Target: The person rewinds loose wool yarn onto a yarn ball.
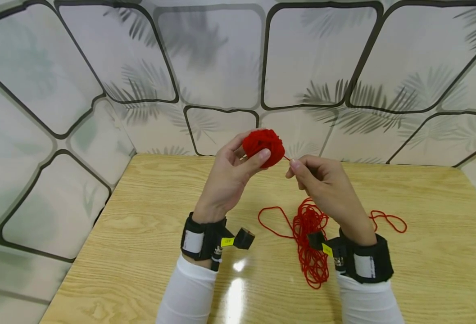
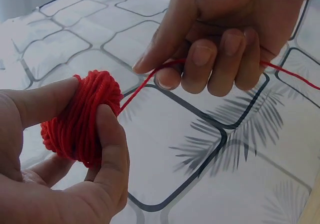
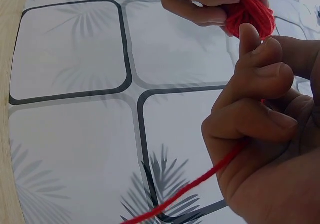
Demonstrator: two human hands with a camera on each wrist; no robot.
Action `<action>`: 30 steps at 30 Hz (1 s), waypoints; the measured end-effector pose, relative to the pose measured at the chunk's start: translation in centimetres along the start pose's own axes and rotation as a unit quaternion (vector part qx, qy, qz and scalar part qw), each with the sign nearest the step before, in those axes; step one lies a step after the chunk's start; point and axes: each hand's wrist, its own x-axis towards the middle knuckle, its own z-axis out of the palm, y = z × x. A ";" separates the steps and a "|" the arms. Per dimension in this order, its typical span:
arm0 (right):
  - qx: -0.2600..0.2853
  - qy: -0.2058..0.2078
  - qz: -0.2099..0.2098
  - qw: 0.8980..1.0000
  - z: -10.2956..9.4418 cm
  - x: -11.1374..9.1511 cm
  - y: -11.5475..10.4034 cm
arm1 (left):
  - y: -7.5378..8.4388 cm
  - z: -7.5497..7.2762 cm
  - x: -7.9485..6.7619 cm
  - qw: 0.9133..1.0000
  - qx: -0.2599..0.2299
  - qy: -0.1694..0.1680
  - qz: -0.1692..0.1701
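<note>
My left hand point(image 1: 233, 173) grips a ball of red yarn point(image 1: 272, 143) above the far part of the table, thumb on the near side. From the ball a short strand runs to my right hand point(image 1: 323, 184), which pinches it between thumb and index finger. In the left wrist view the strand point(image 2: 134, 97) goes straight from the wound ball point(image 2: 82, 124) to the right fingertips. Its tail point(image 3: 185, 189) comes out below the curled fingers in the right wrist view. A loose tangle of red yarn point(image 1: 308, 234) lies on the table beneath the right hand.
The wooden table point(image 1: 140, 252) meets a patterned wall covering point(image 1: 225, 58) at its far edge. A loop of yarn point(image 1: 389, 220) lies right of the right wrist. Both wrists wear black straps point(image 1: 203, 237) with small cameras.
</note>
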 end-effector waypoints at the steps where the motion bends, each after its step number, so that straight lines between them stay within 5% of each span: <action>1: -0.002 0.001 0.000 1.000 0.0 0.0 0.0 | 0.0 0.0 0.0 1.000 0.011 0.004 0.003; 13: -0.010 0.005 -0.008 1.000 0.0 -0.1 -0.1 | -0.2 0.2 0.0 0.993 0.099 0.052 0.045; 23: -0.019 0.008 -0.003 1.000 -0.1 -0.1 -0.2 | -0.5 0.1 0.0 0.973 0.200 0.087 0.074; 27: -0.020 0.006 0.001 1.000 -0.1 -0.1 -0.2 | -0.5 0.2 -0.1 0.952 0.281 0.085 0.082; 30: -0.018 0.001 0.000 1.000 -0.2 -0.1 -0.2 | -0.5 0.2 -0.3 0.925 0.365 0.075 0.071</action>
